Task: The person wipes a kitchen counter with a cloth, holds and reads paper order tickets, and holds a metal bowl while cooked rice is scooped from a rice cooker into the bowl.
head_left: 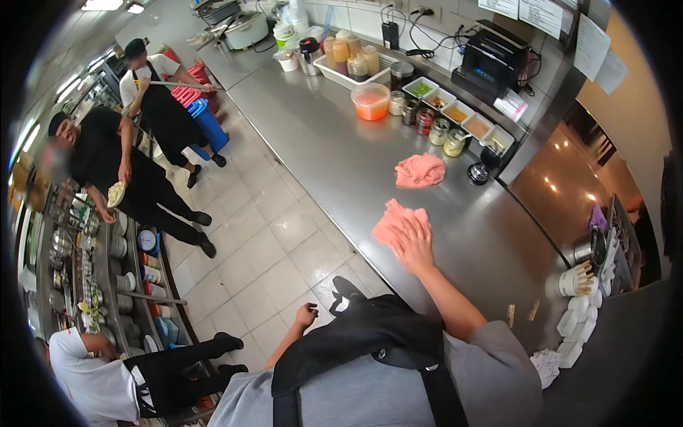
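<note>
Counter (pixel 484 235): cloth (pixel 388 220) under right hand (pixel 412 246), work looks partway

Steel counter, long, runs from upper left to the near edge. Three co-workers off to the left: one in black (pixel 107 146), one with a pole (pixel 174 84), one in a white shirt (pixel 99 377). None touches the counter.

Printer (pixel 492 60) at the back. Bottle tray (pixel 333 74) farther off, orange tub (pixel 371 103) nearer, row of jars (pixel 425 121) beside the tub.

Cloth, pink, lies near the front edge, spread out, partly covered by the right hand. Palm down, fingers extended and slightly spread, pressing on it rather than pinching, as far as shows. Second cloth (pixel 420 171), also pink, bunched up, just beyond the first, apart from it, no hand on it.

Left hand (pixel 306 315) hangs off the counter, over the floor; fingers look loosely curled. Too small to tell if it holds anything.

Two brown strips (pixel 511 316) lie on the steel to the right, untouched.

Progress, judged: wiping seems under way, not finished, since the hand is on the cloth. Second cloth and strips not dealt with. Which patches are done: cannot tell, steel shines all over.
</note>
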### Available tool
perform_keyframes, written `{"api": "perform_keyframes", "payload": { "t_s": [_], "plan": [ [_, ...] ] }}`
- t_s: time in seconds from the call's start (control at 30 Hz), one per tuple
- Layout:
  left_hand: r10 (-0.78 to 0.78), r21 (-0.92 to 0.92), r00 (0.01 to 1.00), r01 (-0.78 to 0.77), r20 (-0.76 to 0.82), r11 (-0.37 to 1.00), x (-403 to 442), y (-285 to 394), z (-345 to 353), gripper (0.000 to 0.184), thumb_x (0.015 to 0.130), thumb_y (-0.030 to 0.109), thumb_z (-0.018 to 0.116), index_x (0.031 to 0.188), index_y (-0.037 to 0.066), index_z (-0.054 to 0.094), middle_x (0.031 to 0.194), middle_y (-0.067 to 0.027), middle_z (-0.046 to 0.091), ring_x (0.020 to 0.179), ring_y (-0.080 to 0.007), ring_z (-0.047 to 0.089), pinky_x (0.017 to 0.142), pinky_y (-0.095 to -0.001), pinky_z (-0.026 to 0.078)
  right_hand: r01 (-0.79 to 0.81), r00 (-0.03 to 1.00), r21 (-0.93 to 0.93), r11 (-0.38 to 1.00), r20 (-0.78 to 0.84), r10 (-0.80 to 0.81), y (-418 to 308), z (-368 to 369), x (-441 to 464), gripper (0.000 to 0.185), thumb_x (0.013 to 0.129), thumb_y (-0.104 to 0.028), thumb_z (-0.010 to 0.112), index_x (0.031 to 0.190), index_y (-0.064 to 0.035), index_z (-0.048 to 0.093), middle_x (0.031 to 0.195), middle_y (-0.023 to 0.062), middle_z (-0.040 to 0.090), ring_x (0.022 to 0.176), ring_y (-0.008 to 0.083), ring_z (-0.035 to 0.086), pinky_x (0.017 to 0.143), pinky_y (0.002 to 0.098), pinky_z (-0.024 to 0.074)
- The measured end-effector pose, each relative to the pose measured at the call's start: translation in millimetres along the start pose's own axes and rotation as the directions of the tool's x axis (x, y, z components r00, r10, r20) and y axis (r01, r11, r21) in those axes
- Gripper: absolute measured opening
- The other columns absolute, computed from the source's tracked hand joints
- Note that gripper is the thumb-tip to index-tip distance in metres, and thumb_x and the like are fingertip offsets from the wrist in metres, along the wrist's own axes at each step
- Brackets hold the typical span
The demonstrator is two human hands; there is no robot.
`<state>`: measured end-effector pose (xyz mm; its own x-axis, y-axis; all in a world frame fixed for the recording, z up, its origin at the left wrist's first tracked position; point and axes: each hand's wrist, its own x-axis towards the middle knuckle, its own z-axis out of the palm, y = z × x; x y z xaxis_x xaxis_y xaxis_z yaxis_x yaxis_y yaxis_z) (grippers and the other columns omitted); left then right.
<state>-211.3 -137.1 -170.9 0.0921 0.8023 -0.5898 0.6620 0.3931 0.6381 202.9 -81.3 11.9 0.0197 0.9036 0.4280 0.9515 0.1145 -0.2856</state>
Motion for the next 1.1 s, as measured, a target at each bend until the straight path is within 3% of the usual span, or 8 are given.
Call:
{"api": "perform_keyframes", "payload": {
  "t_s": [0.2,0.27,0.33,0.4,0.53,0.63,0.9,1.1],
  "plan": [
    [0.070,0.043,0.997,-0.071,0.011,0.997,12,28,-6,0.032,0.081,0.011,0.056,0.111,0.000,0.059,0.087,-0.0152,0.068,0.077,-0.0208,0.068,0.072,-0.0323,0.052,-0.046,0.986,-0.056,0.997,-0.160,0.037,30,7,50,0.032,0.085,-0.033,0.058,0.113,-0.0192,0.062,0.118,0.0078,0.057,0.114,0.0291,0.048,0.097,0.0492,0.0336],
    [0.063,0.017,0.998,-0.063,-0.005,0.998,18,23,-8,0.032,0.080,0.011,0.056,0.111,0.001,0.059,0.085,-0.0144,0.068,0.075,-0.0210,0.067,0.071,-0.0325,0.052,-0.593,0.802,0.295,0.749,0.302,0.516,54,-22,79,0.025,0.088,-0.026,0.057,0.105,-0.0099,0.065,0.107,0.0102,0.063,0.101,0.0271,0.057,0.089,0.0400,0.0433],
    [0.044,0.005,0.998,-0.044,-0.034,0.999,18,6,-7,0.032,0.080,0.012,0.057,0.111,0.002,0.060,0.084,-0.0145,0.068,0.073,-0.0213,0.067,0.071,-0.0326,0.052,-0.472,0.784,0.571,0.672,-0.075,0.616,104,-18,102,0.027,0.090,-0.026,0.054,0.106,-0.0070,0.064,0.103,0.0089,0.064,0.093,0.0247,0.060,0.082,0.0362,0.0458],
    [0.008,0.030,0.998,-0.006,-0.062,1.000,11,-15,-5,0.034,0.076,0.011,0.058,0.108,0.002,0.062,0.080,-0.0143,0.069,0.071,-0.0222,0.067,0.070,-0.0330,0.053,-0.446,0.593,0.758,0.476,-0.148,0.792,149,-38,131,0.030,0.091,-0.028,0.051,0.111,-0.0073,0.061,0.104,0.0063,0.063,0.091,0.0233,0.059,0.080,0.0347,0.0457],
    [-0.130,0.200,0.988,0.144,-0.082,0.969,-28,-34,-12,0.036,0.070,0.011,0.056,0.104,0.004,0.065,0.075,-0.0132,0.068,0.072,-0.0213,0.068,0.070,-0.0333,0.053,-0.302,0.442,0.948,0.099,0.047,0.896,258,-49,168,0.041,0.089,-0.040,0.054,0.124,-0.0190,0.051,0.111,0.0012,0.050,0.094,0.0159,0.048,0.077,0.0285,0.0445],
    [-0.269,0.128,0.952,0.287,-0.145,0.949,-49,-41,-11,0.035,0.071,0.011,0.056,0.104,0.004,0.065,0.076,-0.0134,0.069,0.072,-0.0210,0.068,0.071,-0.0333,0.054,-0.274,0.245,0.917,-0.289,0.357,0.902,292,-54,186,0.051,0.083,-0.034,0.065,0.129,-0.0214,0.046,0.131,0.0065,0.040,0.103,0.0255,0.048,0.086,0.0334,0.0480],
    [-0.205,0.015,0.963,0.211,-0.176,0.977,-28,-14,-26,0.031,0.078,0.010,0.055,0.106,0.000,0.062,0.084,-0.0153,0.069,0.073,-0.0216,0.069,0.074,-0.0323,0.053,-0.127,0.429,0.926,-0.355,0.374,0.822,346,-34,186,0.034,0.084,-0.022,0.064,0.111,-0.0024,0.056,0.112,0.0095,0.057,0.100,0.0196,0.054,0.084,0.0297,0.0495],
    [0.184,-0.149,0.869,-0.279,-0.459,0.949,31,81,-52,0.022,0.082,-0.004,0.047,0.100,-0.003,0.059,0.090,-0.0155,0.067,0.080,-0.0214,0.067,0.073,-0.0326,0.053,-0.048,0.415,0.936,-0.348,0.335,0.846,333,-61,186,0.024,0.080,-0.015,0.072,0.096,-0.0017,0.060,0.092,0.0057,0.062,0.080,0.0123,0.061,0.065,0.0197,0.0525]
  ]
}}
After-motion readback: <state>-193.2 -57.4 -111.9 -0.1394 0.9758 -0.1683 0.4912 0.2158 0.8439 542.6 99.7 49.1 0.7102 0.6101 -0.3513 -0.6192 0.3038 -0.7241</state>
